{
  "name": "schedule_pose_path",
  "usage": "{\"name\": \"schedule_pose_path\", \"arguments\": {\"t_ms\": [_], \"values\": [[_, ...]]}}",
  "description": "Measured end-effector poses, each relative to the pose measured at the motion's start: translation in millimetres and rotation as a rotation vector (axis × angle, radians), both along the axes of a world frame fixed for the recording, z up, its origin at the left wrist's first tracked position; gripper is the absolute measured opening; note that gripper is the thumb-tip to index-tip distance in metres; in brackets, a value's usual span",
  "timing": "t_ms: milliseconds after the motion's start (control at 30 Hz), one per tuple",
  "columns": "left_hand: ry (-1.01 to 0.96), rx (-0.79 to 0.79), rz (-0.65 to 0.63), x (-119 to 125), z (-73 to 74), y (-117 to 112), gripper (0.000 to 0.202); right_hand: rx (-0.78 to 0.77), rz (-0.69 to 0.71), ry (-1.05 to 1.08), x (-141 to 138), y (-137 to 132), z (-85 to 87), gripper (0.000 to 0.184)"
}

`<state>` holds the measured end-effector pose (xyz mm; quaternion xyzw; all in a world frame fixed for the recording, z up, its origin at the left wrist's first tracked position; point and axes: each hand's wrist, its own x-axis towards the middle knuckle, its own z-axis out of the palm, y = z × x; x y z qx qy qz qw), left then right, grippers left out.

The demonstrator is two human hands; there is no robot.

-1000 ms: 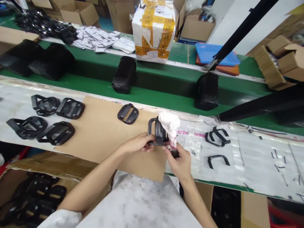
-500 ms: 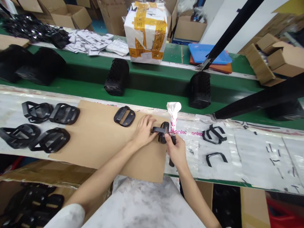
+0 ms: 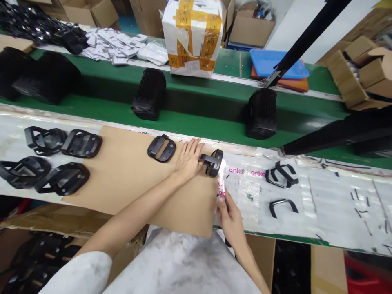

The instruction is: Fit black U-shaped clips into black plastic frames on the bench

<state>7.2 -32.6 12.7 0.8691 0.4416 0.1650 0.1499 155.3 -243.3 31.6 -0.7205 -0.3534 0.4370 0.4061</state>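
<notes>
The left hand [image 3: 188, 161], fingers spread, presses a black moulded-plastic frame [image 3: 212, 162], its long bar pointing left, at the brown cardboard sheet's [image 3: 137, 179] right edge. The right hand [image 3: 230, 220] pinches a translucent plastic sleeve [image 3: 221, 196] just below.

Six black plastic frames [image 3: 161, 148] (one under the left hand [image 3: 188, 160]), two black U-shaped pieces [image 3: 283, 207], two perforated black cylinders [image 3: 149, 94], one tape-wrapped carton [image 3: 191, 36], one blue tray [image 3: 275, 63].

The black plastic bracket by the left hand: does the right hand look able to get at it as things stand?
Probably yes. The right hand is close below the black plastic bracket, and nothing solid seems to stand between them. The left hand is at the bracket's other side, so the near side looks free.
</notes>
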Motion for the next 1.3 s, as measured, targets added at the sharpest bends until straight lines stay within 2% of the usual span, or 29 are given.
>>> {"name": "schedule_pose_path", "arguments": {"t_ms": [67,133,333,500,633,667,800,833,1000,1167,1267,1300], "values": [[0.005,-0.012,0.01,1,1.3,-1,0.071,-0.031,0.058,0.005,-2,1,-0.9,0.07],[0.007,-0.024,0.017,1,3.3,-2,0.07,-0.058,0.058,0.061,-3,2,3.3,0.072],[-0.001,-0.024,0.018,2,5.3,-2,0.069,0.039,-0.162,0.099,-9,0,13.6,0.069],[-0.001,-0.036,0.005,1,5.4,-2,0.068,-0.047,0.028,0.112,-6,4,9.8,0.06],[0.002,-0.025,0.0,1,4.6,-2,0.069,-0.008,-0.135,0.118,-5,5,12.4,0.06],[0.004,-0.024,0.001,1,4.4,-2,0.069,-0.003,-0.137,0.111,-5,6,12.6,0.061],[0.0,-0.03,0.006,2,3.8,-2,0.068,-0.067,0.064,0.04,0,9,12.3,0.064],[-0.001,-0.032,0.006,2,3.8,-2,0.067,-0.077,0.073,0.02,2,9,12.7,0.064],[0.006,-0.035,0.008,4,3.0,-2,0.067,-0.001,-0.137,0.025,4,9,13.2,0.06],[-0.003,-0.052,0.005,3,3.3,-1,0.069,-0.107,0.013,0.115,-1,12,11.4,0.062],[-0.009,-0.05,0.009,3,2.9,-1,0.068,-0.056,-0.125,0.127,-1,11,12.6,0.06],[-0.011,-0.046,0.01,3,2.7,-1,0.067,-0.052,-0.132,0.129,0,10,13.0,0.061]]}}
